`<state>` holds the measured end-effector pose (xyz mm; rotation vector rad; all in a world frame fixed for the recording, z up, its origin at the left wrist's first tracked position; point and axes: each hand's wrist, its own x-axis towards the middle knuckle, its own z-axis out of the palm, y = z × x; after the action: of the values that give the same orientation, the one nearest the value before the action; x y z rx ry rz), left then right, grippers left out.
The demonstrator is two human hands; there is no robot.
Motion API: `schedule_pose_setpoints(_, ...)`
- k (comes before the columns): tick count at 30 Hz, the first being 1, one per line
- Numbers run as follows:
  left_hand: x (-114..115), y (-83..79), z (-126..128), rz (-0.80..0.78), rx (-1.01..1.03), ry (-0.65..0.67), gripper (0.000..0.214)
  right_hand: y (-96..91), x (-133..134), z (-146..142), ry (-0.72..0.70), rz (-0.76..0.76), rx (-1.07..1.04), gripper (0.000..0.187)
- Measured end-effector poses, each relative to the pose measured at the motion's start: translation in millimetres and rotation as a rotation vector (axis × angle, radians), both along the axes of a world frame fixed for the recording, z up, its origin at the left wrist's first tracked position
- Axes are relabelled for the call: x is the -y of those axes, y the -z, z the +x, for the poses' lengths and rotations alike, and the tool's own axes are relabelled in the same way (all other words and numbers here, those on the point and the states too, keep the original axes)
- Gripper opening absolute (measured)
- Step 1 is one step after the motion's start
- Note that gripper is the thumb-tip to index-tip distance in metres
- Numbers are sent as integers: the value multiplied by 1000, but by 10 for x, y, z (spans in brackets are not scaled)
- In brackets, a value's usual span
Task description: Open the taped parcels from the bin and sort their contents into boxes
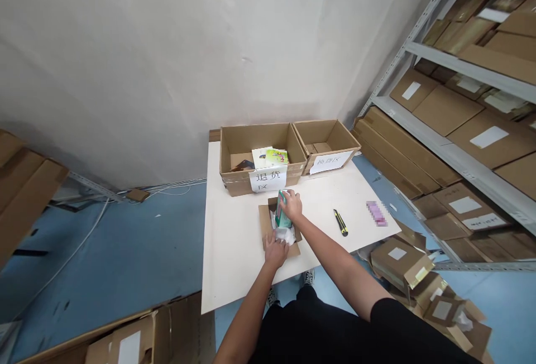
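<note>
A small open cardboard box (264,220) stands on the white table with its flaps spread. Inside it, a teal-green packet box (283,220) with a pink patch sticks up at a tilt, and my right hand (292,206) is closed round its upper end. Crumpled white packing (286,235) fills the near part of the carton. My left hand (276,250) grips the carton's near side, its fingertips against the packing. Part of the packet is hidden by the carton and my right hand.
Behind stand two larger open cartons with handwritten signs: the left carton (234,184) holds several packets, the right carton (298,129) some cardboard. A yellow-black box cutter (340,223) and a blurred pink-purple item (377,214) lie right on the white table (234,274). Loaded shelves (444,146) stand rightward.
</note>
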<state>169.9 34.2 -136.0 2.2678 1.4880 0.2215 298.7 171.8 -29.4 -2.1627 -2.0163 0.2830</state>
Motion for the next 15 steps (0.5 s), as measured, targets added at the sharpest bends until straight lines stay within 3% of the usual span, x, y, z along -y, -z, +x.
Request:
schedule_pose_setpoints(5,-84,-9,21,-82,-54,-73,45,-359,-115,160,43,156,-30,50)
schedule_pose_setpoints(10,-288,-220,-16,-137,-145,-93,41,-770,-158,506,69,246,-17,49)
schedule_pose_setpoints(13,-300,-373,-27,-36,-99,-46,41,-854,-75,791,140,252,-14,45)
schedule_pose_setpoints(15,-234,-428,-31,7,-51,36,46,-794,2,968,189,225,-7,44)
